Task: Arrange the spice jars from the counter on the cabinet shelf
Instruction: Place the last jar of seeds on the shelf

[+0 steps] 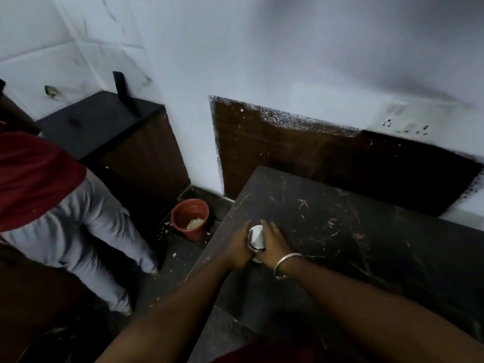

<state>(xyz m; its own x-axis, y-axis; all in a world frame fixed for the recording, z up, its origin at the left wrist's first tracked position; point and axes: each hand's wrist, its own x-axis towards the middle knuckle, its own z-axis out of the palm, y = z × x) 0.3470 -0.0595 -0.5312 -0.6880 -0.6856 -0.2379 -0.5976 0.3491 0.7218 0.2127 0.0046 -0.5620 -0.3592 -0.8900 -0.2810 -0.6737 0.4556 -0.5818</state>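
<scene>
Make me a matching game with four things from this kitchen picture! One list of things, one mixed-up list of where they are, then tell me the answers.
Things:
1. steel jar
2. red bucket
3. silver bangle
4. wall socket

Places:
A. round the wrist of the right hand
B. on the white wall, far right
C. down on the floor, near the corner
D. on the dark counter, held between the left hand and the right hand

Pairs: 1-D, 2-C, 3-A, 4-B
</scene>
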